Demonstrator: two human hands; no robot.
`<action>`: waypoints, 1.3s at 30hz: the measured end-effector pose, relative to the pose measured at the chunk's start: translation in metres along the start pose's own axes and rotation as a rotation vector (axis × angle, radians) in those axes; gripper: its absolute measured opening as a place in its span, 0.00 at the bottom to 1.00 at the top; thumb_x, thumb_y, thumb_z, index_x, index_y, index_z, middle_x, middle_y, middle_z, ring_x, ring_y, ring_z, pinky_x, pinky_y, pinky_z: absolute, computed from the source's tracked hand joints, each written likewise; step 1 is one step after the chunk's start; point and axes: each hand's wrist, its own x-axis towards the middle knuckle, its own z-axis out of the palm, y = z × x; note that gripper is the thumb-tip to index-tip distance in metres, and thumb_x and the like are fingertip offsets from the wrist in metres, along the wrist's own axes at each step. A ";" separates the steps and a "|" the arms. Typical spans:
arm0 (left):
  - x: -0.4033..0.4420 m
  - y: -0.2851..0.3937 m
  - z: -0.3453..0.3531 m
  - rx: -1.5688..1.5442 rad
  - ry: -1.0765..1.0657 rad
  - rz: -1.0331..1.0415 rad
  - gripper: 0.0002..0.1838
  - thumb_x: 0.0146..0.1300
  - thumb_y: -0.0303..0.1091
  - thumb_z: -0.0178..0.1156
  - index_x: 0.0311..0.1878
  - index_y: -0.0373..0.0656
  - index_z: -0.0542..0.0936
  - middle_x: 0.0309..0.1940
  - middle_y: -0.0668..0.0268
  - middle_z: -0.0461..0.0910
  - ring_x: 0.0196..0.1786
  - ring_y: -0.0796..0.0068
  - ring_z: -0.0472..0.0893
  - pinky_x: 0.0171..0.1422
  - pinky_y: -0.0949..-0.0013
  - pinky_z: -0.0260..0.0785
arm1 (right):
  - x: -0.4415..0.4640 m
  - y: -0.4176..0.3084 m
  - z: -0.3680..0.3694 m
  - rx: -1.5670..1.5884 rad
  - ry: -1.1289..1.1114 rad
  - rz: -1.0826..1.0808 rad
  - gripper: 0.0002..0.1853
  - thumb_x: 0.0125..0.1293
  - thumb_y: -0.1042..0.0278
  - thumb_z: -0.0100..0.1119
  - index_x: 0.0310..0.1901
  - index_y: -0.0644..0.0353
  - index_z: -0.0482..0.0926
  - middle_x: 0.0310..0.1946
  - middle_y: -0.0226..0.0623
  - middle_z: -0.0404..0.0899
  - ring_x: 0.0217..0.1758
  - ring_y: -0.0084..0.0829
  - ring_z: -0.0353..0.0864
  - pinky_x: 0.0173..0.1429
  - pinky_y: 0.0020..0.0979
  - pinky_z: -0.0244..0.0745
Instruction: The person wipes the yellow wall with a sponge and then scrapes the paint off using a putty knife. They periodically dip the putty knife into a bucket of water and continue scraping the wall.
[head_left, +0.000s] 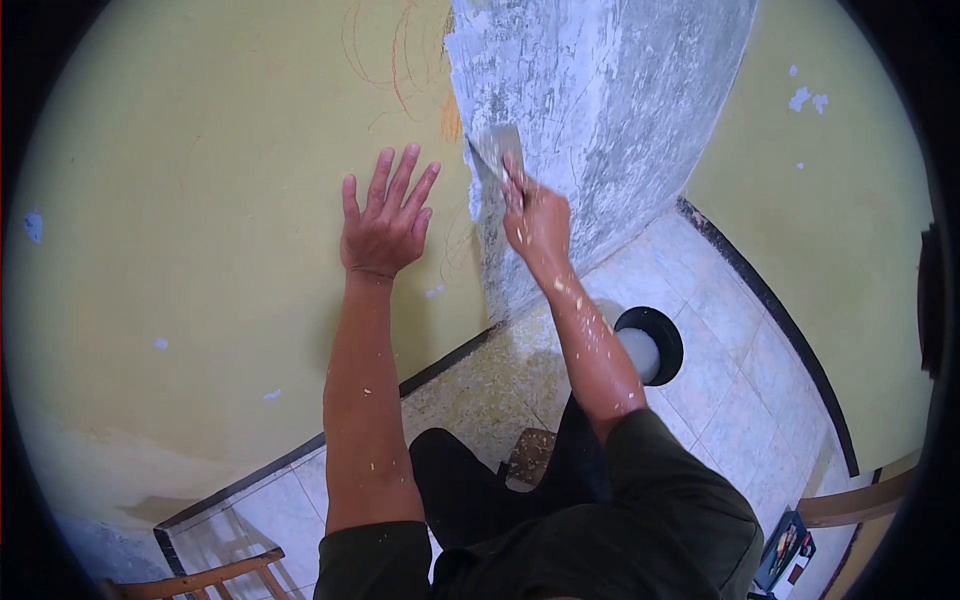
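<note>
My left hand (385, 225) lies flat against the yellow-green painted wall (230, 250), fingers spread, holding nothing. In my right hand (540, 225) is a scraper (507, 148) with a broad metal blade, its handle mostly covered by my fingers. The blade meets the wall at the ragged edge between the paint and the bare grey-white plaster (590, 90). Paint flakes cling to my right forearm, with a few on my left. Orange and red scribbles mark the paint left of the blade.
Paint chips (470, 390) litter the tiled floor below the wall. A black bucket (672, 345) with pale contents stands behind my right forearm. A wooden chair (225, 572) is at lower left. A small brown block-like seat or box (530, 455) shows between my legs.
</note>
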 end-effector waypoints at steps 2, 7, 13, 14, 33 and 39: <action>0.001 0.000 -0.004 -0.021 -0.026 -0.009 0.31 0.68 0.53 0.54 0.75 0.74 0.70 0.80 0.75 0.62 0.82 0.66 0.58 0.83 0.38 0.33 | 0.001 -0.004 -0.002 -0.017 -0.024 0.020 0.30 0.60 0.76 0.60 0.65 0.42 0.81 0.34 0.59 0.82 0.35 0.59 0.83 0.41 0.46 0.79; 0.001 0.000 -0.003 -0.013 -0.008 -0.007 0.31 0.66 0.54 0.56 0.75 0.74 0.70 0.80 0.75 0.61 0.82 0.67 0.59 0.83 0.38 0.34 | -0.023 0.021 0.012 0.037 -0.039 0.091 0.23 0.66 0.69 0.60 0.63 0.46 0.82 0.34 0.60 0.81 0.35 0.60 0.82 0.41 0.47 0.78; 0.001 0.000 -0.001 -0.011 0.009 -0.005 0.33 0.65 0.54 0.57 0.75 0.74 0.69 0.81 0.75 0.61 0.82 0.67 0.58 0.83 0.38 0.36 | 0.103 -0.085 -0.048 -0.056 0.097 -0.152 0.20 0.69 0.63 0.59 0.62 0.45 0.83 0.33 0.59 0.82 0.35 0.60 0.82 0.41 0.51 0.78; 0.001 -0.001 -0.001 -0.013 0.006 0.001 0.33 0.65 0.54 0.58 0.76 0.74 0.69 0.81 0.75 0.61 0.82 0.66 0.58 0.83 0.38 0.36 | 0.114 -0.098 -0.065 -0.043 0.050 -0.118 0.20 0.69 0.63 0.60 0.62 0.45 0.83 0.33 0.59 0.82 0.36 0.60 0.82 0.42 0.52 0.77; 0.000 -0.002 -0.003 -0.067 -0.029 0.005 0.34 0.67 0.54 0.54 0.78 0.71 0.66 0.82 0.74 0.57 0.83 0.66 0.55 0.84 0.39 0.29 | 0.120 -0.098 -0.073 -0.185 -0.004 -0.111 0.18 0.72 0.61 0.59 0.61 0.41 0.84 0.36 0.58 0.84 0.39 0.60 0.83 0.45 0.50 0.78; 0.000 -0.002 -0.004 -0.058 -0.032 0.008 0.34 0.67 0.54 0.54 0.78 0.70 0.66 0.82 0.73 0.58 0.84 0.65 0.54 0.84 0.39 0.29 | 0.118 -0.087 -0.070 -0.142 -0.016 -0.093 0.20 0.68 0.62 0.61 0.61 0.39 0.84 0.34 0.56 0.85 0.38 0.61 0.84 0.46 0.52 0.79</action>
